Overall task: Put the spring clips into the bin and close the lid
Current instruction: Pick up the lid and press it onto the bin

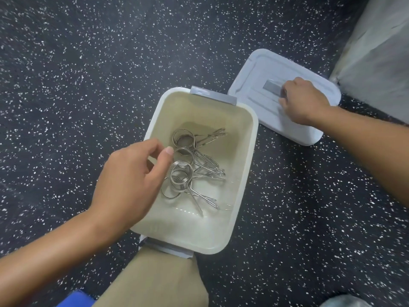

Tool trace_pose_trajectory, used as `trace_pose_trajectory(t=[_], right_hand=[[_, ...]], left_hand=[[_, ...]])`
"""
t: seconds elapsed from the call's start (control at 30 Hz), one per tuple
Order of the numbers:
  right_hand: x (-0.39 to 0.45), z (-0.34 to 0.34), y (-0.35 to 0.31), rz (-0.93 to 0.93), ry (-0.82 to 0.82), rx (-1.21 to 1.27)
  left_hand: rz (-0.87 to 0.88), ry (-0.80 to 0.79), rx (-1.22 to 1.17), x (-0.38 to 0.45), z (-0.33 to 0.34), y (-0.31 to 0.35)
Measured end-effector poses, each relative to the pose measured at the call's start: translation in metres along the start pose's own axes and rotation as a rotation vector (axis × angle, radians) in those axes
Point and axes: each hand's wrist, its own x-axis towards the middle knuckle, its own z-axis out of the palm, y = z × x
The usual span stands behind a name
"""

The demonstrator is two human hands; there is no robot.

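Clips in, lid off to the far right: right hand owns the close.

Spring clips lie piled on the bottom of the open bin, handles pointing right and near. Left hand hovers over the bin's left rim, fingers loosely spread, holding nothing that I can see. Lid sits flat on the floor, just beyond the bin's far-right corner, its long axis skewed from the bin's. Right hand is on the lid, fingers curled at the grey centre handle; whether the grip is closed, cannot tell. Judgement: the lid must swing left and near, and rotate to match the rim.
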Motion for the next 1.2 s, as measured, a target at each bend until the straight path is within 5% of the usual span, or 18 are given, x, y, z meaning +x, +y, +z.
trace_pose_trajectory(t=[0.67, 0.9, 1.2], right_hand=[[0.023, 0.002, 0.019, 0.071, -0.183, -0.041], [-0.025, -0.016, 0.013, -0.024, -0.080, -0.151], [-0.105, -0.068, 0.027, 0.238, 0.058, 0.323]], left_hand=[[-0.010, -0.084, 0.053, -0.007, 0.007, 0.014], [0.000, -0.094, 0.088, -0.011, 0.004, 0.015], [-0.003, -0.117, 0.122, -0.020, 0.001, 0.022]])
